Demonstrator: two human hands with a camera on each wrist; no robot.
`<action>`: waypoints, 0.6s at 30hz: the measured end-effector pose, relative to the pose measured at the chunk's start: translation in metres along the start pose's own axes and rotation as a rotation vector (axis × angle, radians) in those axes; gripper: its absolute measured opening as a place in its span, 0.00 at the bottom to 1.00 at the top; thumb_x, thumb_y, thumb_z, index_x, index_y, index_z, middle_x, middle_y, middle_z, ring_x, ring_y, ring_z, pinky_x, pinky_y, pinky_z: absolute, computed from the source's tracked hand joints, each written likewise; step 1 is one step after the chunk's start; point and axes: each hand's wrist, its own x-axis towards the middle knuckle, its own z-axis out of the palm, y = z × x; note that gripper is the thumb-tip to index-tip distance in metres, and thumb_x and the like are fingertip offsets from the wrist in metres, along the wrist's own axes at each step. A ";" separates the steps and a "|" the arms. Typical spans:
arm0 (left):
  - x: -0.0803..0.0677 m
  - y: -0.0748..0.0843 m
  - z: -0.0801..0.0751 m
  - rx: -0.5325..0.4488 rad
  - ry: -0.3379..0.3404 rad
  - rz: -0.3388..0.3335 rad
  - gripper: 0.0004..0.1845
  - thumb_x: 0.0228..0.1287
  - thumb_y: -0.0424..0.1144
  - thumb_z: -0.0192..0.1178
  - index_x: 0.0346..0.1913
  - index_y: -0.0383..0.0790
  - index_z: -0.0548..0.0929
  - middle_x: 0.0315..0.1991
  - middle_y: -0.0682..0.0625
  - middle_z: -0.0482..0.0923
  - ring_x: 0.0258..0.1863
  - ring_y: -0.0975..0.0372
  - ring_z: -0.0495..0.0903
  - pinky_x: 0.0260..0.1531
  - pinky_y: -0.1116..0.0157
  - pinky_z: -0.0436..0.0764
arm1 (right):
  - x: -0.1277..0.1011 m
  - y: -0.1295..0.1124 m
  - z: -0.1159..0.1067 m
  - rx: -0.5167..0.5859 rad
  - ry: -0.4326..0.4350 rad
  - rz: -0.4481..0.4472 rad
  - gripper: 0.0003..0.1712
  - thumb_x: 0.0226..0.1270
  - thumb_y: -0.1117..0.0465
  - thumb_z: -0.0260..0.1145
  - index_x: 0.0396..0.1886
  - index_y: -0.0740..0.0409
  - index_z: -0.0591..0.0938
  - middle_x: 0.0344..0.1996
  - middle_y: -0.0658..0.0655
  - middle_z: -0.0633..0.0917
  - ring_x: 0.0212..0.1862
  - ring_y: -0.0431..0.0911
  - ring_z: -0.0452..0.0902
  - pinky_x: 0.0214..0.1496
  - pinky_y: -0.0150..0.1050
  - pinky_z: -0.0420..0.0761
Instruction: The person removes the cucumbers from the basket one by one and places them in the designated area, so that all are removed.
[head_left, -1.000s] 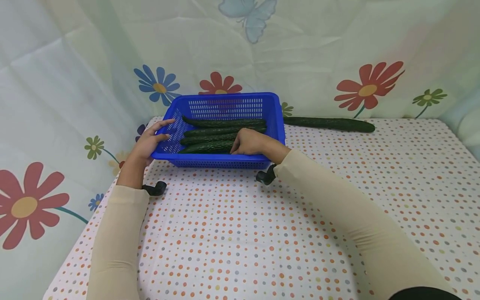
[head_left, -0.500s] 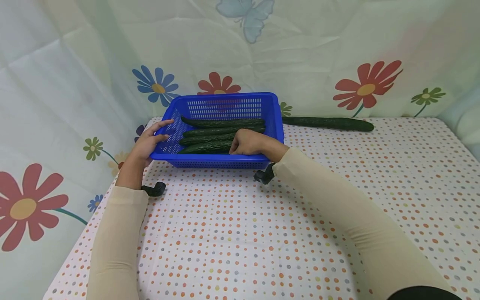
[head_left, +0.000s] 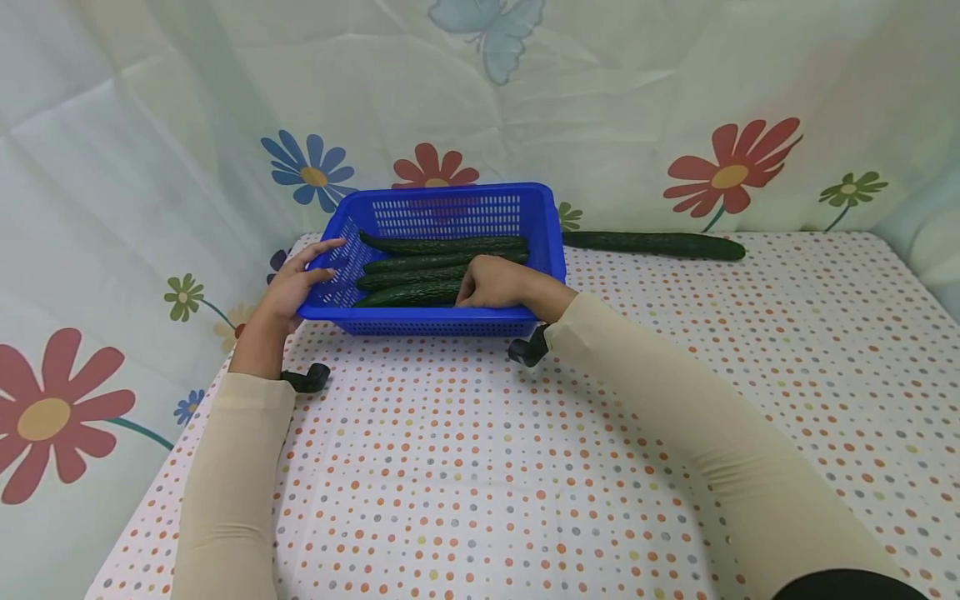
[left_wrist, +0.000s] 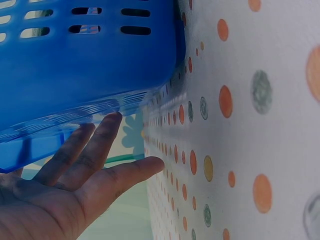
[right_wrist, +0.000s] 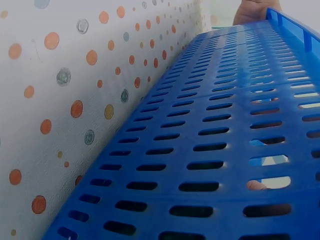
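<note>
A blue plastic basket [head_left: 446, 315] with slotted walls stands on the dotted tablecloth. Several long dark green cucumbers lie side by side in it, including a front cucumber [head_left: 408, 295] near the close wall. My left hand [head_left: 291, 287] grips the basket's left rim, two digits over the inside and other fingers outside beneath it, as the left wrist view shows. My right hand [head_left: 495, 283] reaches over the front rim, its curled fingers holding the front cucumber; the fingertips are hidden. In the right wrist view, the basket's slotted wall hides this hand's grip.
Another cucumber [head_left: 660, 245] lies on the table to the right of the basket, along the back edge. A flowered curtain [head_left: 600, 108] hangs behind the table and down its left side. The dotted tablecloth [head_left: 450, 467] spreads in front.
Both hands, the basket and the cucumbers keep their places. Only the head view shifts very slightly.
</note>
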 end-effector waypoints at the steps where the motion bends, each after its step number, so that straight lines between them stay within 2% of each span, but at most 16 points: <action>1: 0.000 0.000 0.000 -0.002 -0.002 -0.001 0.25 0.69 0.37 0.46 0.64 0.65 0.65 0.73 0.49 0.47 0.63 0.45 0.65 0.34 0.63 0.84 | 0.000 0.000 0.000 0.000 -0.005 0.003 0.10 0.61 0.56 0.63 0.37 0.52 0.87 0.38 0.52 0.86 0.41 0.43 0.80 0.51 0.40 0.79; 10: 0.000 0.001 0.000 -0.011 -0.009 0.002 0.24 0.69 0.36 0.46 0.64 0.65 0.66 0.72 0.49 0.47 0.63 0.45 0.65 0.36 0.62 0.84 | 0.000 0.002 0.000 0.025 -0.024 -0.015 0.10 0.62 0.56 0.61 0.38 0.53 0.86 0.40 0.53 0.86 0.40 0.44 0.79 0.51 0.40 0.78; 18: -0.002 0.002 0.000 -0.010 -0.007 0.006 0.24 0.69 0.37 0.46 0.63 0.65 0.66 0.72 0.50 0.46 0.62 0.45 0.65 0.36 0.62 0.84 | 0.000 0.002 0.001 0.055 -0.014 0.007 0.12 0.62 0.56 0.62 0.40 0.56 0.83 0.40 0.55 0.84 0.36 0.44 0.77 0.47 0.39 0.77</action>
